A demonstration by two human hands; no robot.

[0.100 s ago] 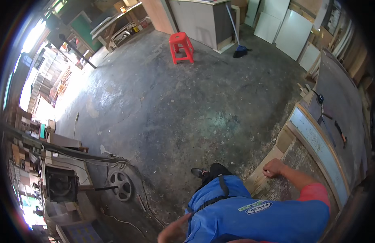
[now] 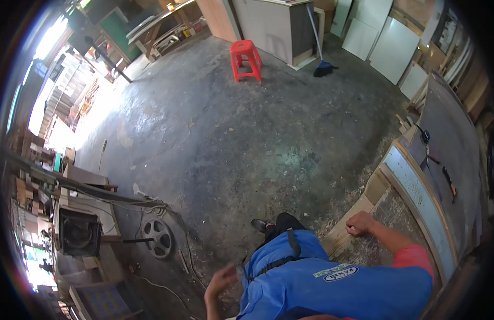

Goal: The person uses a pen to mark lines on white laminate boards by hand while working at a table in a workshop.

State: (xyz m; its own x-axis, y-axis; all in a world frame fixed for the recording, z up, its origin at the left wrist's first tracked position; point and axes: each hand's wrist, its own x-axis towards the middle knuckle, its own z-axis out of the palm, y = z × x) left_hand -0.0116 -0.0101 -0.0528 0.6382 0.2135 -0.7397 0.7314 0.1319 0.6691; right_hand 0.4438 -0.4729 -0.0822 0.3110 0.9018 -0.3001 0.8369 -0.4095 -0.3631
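My left hand point(image 2: 221, 280) is beside the blue apron point(image 2: 289, 277) on my body, near waist height. Its fingers look apart and hold nothing, though they are a little blurred. My right hand point(image 2: 360, 224) is held forward with the fingers curled into a loose fist, and I see nothing in it. Below it in the picture runs a pale wooden strip point(image 2: 340, 237) along a worn board; I cannot tell whether the hand touches it. To the right, a grey worktop point(image 2: 455, 138) carries a black tape measure point(image 2: 425, 137) and an orange-and-black cutter point(image 2: 450, 184).
A red plastic stool point(image 2: 246, 58) stands on the concrete floor point(image 2: 204, 133) ahead, with a blue broom point(image 2: 323, 68) against a grey cabinet point(image 2: 265, 32). White panels point(image 2: 393, 50) lean at the far right. On the left are a machine with a spoked handwheel point(image 2: 158, 239) and trailing cables.
My left hand has swung out from against the apron, and its fingers now show. The right hand stays nearly where it was. The view has shifted slightly.
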